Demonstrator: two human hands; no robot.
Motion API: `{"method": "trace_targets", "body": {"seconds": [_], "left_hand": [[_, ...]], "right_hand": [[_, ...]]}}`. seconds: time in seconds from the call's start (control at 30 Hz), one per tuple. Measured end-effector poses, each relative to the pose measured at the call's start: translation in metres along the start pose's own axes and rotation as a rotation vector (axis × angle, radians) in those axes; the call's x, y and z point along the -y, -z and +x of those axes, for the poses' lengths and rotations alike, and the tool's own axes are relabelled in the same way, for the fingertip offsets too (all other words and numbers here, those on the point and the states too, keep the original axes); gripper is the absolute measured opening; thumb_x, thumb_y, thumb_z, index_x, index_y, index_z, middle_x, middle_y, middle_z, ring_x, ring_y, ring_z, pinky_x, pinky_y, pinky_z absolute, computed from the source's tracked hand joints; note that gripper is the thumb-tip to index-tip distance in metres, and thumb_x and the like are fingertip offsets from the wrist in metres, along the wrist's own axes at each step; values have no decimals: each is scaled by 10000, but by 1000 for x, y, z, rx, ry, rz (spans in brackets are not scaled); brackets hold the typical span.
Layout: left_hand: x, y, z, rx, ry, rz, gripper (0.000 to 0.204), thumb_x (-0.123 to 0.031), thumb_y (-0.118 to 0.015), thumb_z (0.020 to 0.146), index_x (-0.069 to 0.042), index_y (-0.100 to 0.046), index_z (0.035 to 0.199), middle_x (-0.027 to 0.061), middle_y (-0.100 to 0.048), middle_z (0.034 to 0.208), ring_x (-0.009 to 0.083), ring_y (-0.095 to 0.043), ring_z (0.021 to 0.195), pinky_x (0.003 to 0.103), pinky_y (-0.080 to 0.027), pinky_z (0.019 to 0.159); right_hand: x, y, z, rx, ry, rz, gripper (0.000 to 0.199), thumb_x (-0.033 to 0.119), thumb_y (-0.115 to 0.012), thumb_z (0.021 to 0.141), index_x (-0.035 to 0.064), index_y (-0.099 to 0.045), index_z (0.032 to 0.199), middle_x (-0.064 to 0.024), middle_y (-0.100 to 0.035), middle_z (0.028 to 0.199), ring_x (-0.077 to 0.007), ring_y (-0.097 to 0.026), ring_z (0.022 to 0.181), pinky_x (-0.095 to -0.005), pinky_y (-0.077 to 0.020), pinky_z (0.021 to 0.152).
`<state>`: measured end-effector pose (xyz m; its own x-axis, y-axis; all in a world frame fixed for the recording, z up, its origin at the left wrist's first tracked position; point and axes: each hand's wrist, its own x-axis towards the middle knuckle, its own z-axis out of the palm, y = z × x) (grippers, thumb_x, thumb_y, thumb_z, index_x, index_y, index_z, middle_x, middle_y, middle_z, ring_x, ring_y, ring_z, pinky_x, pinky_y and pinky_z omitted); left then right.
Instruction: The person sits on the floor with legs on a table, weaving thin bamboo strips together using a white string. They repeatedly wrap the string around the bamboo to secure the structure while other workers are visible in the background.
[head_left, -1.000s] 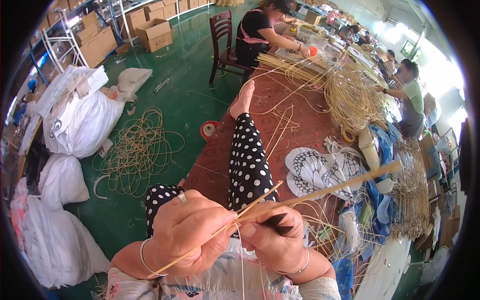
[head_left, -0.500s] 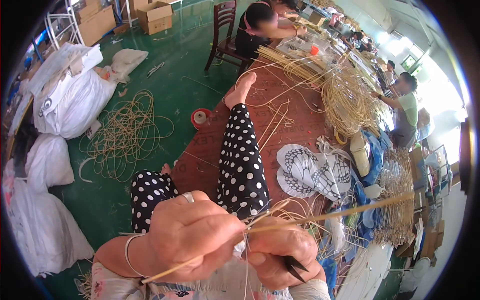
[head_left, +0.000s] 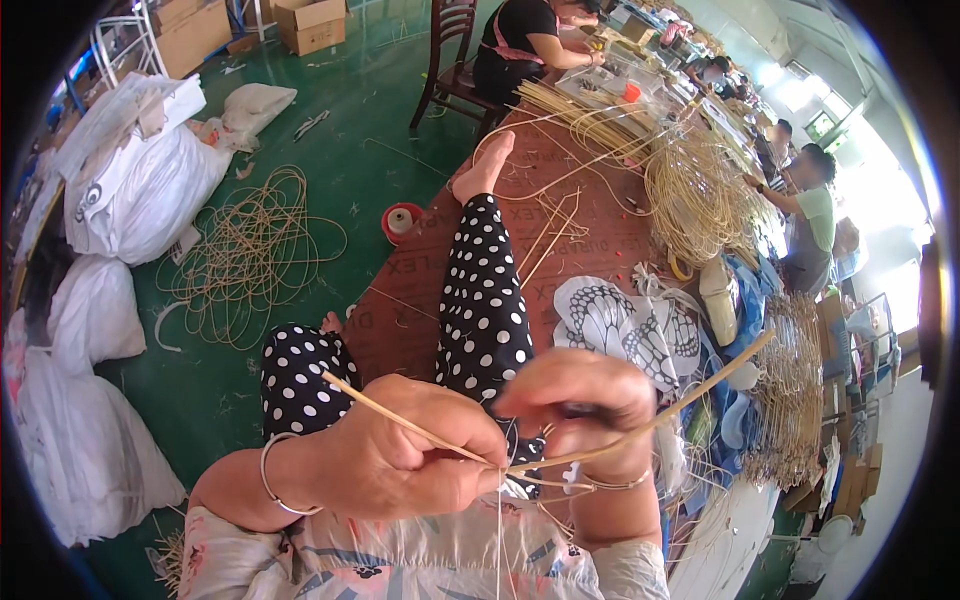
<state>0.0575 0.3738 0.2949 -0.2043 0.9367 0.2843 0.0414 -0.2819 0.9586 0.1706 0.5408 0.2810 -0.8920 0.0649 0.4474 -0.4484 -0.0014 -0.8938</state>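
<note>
My left hand [head_left: 420,450] pinches thin bamboo strips [head_left: 680,408] where they meet, in front of my lap. One end sticks up past its knuckles; a long end slants up to the right. A white thread [head_left: 499,545] hangs down from the pinched joint. Beside it, my right hand [head_left: 585,385] is raised with curled fingers, smeared by motion. A dark pair of snips [head_left: 590,411] shows as a blur within that palm; the blades were plainer half a second ago. Whether the right fingers also hold thread cannot be seen.
My leg in dotted trousers [head_left: 485,290] lies along the red-brown board [head_left: 400,290]. Butterfly-printed fabric [head_left: 625,330], bundled cane loops [head_left: 690,190] and a thread spool [head_left: 400,220] lie around. Coiled cane [head_left: 250,260] and white sacks [head_left: 150,200] are on the floor. Co-workers sit beyond.
My right hand has moved up and away from the joint. The left hand has turned, so its strip end now points up-left instead of down-left. The long strip end tilts more steeply.
</note>
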Motion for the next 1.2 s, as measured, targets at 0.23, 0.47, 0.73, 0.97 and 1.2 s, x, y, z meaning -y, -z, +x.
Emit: {"method": "trace_targets", "body": {"seconds": [0.23,0.47,0.73,0.97,1.2], "left_hand": [[4,-1,-4,19,30,60,70,-31,-626,698,9,-576,725,84,-559,614,167,-506,490,265,-366,446],[8,-2,-1,-155,-304,413,76,-44,-618,725,11,-577,760,72,-558,608,154,-469,474,262,-352,445],[0,-2,1,-112,-177,299,68,-39,-609,734,14,-571,754,64,-564,593,151,-486,490,261,-366,465],[-2,0,3,-318,-471,654,129,3,-624,694,21,-574,812,95,-579,655,188,-533,501,276,-383,445],[-6,-8,6,-262,-491,742,144,1,-635,690,19,-571,818,100,-582,671,184,-527,494,261,-388,443]], "right_hand": [[-20,-12,9,63,206,-90,109,43,-655,717,-10,-575,767,-111,-558,688,-221,-545,601,-294,-425,511],[-41,-21,-9,29,-301,445,52,21,-611,757,7,-570,786,-20,-556,722,-95,-512,615,-223,-394,514],[-25,-1,-7,-194,-179,451,132,-40,-613,724,-29,-584,852,-107,-590,800,-118,-550,660,-223,-453,601],[-13,-18,-26,-629,52,-60,84,11,-634,701,-6,-572,755,-89,-579,659,-133,-521,529,-247,-416,479],[-2,-47,-14,-313,105,-306,127,-15,-646,698,5,-570,798,-94,-575,659,-187,-524,510,-275,-405,466]]}}
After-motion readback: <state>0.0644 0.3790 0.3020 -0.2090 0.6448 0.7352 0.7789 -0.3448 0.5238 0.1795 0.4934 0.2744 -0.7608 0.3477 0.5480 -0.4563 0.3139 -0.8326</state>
